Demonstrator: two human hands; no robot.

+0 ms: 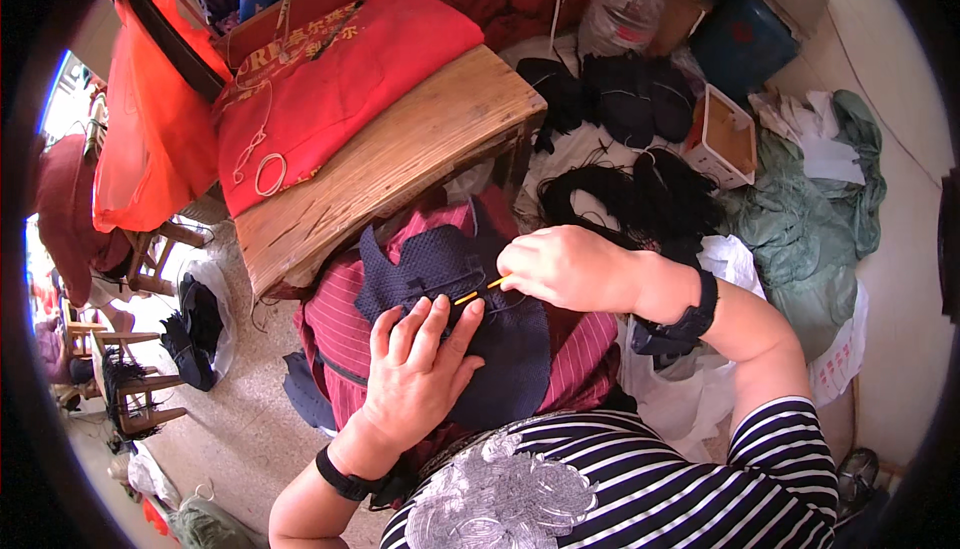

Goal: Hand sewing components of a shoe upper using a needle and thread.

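Across my lap lies a dark navy piece of fabric [505, 364], with a knitted, textured navy part [415, 274] at its far side. My left hand [420, 359] rests flat on the near part, fingers stretched out and spread, the fingertips beside a thin yellow stick [466, 299]. My right hand [560, 269] is closed in a pinch on the stick's right end. Dark material covers the stick's middle, so only two yellow stretches show. Whether its tip is hooked or pointed cannot be made out. Under the fabric is a striped maroon cloth [345, 319].
Just ahead stands a wooden bench [430, 139] with a red cloth [350, 79] on it. Black yarn [665, 194], a white-rimmed box [722, 137] and green plastic sheeting [810, 219] lie to the right. Small wooden stools [150, 384] stand left.
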